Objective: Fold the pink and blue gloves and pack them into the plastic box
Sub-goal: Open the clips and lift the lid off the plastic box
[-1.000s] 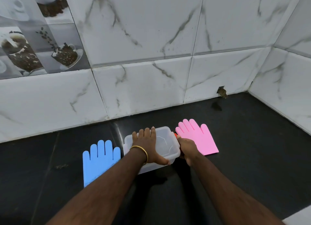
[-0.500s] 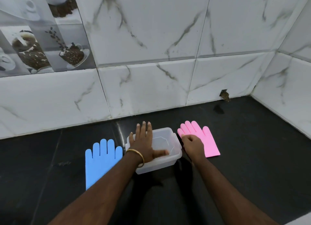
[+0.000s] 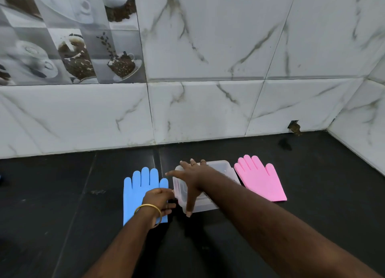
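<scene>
A white marble-veined tiled wall rises behind a dark, glossy table, with a panel of coffee-cup picture tiles at its upper left. On the table the pink glove lies flat, fingers toward the wall, well to the right of both hands and just beside the right edge of the plastic box. The blue glove lies flat on the other side, its right edge just beside the box's left wall and partly under the left hand. The clear plastic box sits between the two gloves, its lid on, directly beneath the right hand. That hand reaches across from the right and lies on top of the lid with its fingers spread apart and straight, the thumb pointing down over the near edge and the other fingertips reaching the far and left edges. The left hand, a gold bangle on its wrist, rests over the lower right part of the blue glove, its fingers curled against the box's near left corner; whether they actually grip the rim cannot be told. A small chipped hole marks the wall's base far to the right.
</scene>
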`<state>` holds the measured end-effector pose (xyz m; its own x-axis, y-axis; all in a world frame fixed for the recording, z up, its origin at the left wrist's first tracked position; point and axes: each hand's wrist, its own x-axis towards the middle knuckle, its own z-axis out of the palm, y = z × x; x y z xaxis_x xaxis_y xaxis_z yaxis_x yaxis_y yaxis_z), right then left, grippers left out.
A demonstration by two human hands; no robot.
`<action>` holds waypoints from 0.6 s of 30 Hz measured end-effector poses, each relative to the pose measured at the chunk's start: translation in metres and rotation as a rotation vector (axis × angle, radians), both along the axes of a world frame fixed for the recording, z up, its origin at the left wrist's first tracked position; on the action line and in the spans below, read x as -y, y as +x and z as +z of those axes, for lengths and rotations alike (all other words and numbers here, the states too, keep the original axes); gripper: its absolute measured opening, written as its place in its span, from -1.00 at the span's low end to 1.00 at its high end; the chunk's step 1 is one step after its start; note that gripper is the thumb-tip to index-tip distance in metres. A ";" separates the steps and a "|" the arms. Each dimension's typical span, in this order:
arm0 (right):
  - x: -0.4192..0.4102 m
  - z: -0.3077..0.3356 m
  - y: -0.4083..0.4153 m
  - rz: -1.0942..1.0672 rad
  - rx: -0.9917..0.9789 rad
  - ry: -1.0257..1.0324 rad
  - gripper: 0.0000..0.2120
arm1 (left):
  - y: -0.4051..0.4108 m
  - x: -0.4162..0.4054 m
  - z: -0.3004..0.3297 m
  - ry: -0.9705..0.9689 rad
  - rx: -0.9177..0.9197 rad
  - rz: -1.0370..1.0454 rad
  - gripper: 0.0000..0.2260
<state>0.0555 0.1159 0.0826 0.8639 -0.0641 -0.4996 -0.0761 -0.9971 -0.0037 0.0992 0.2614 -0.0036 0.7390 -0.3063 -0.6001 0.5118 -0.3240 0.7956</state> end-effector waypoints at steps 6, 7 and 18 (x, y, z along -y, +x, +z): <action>-0.007 0.002 0.008 0.018 -0.017 -0.031 0.06 | -0.008 0.006 0.003 -0.001 -0.009 -0.067 -0.90; -0.006 0.002 0.008 0.018 -0.014 -0.029 0.05 | -0.009 0.007 0.004 0.002 -0.005 -0.060 -0.90; 0.002 0.008 0.010 0.028 -0.017 0.035 -0.05 | -0.011 0.011 0.011 0.031 0.024 -0.051 -0.91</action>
<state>0.0658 0.1137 0.0908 0.8564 -0.0223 -0.5159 -0.0484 -0.9981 -0.0372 0.0886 0.2509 0.0078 0.7370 -0.3252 -0.5925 0.4753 -0.3737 0.7965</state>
